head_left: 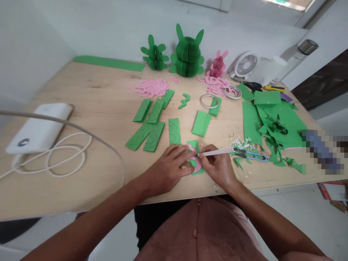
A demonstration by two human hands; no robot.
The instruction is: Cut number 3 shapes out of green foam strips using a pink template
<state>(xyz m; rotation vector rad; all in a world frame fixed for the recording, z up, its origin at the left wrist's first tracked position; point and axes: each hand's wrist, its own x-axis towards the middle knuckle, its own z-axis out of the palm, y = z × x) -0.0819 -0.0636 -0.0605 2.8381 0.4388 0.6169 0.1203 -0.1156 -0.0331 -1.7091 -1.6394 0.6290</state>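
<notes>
Worktop: pale wood (92, 96) before us, a white wall (108, 27) behind.
Left hand (170, 166): our fingers, slightly spread, press on a pink cutout (197, 164).
Cutout's place: partly hidden on a green card (193, 142), between our hands, near the front edge.
Right hand (217, 166): our fingers pinch a white pen (214, 152), tip beside the cutout.
Back row: two green paper figures (188, 59) and a pink one (217, 67).
</notes>
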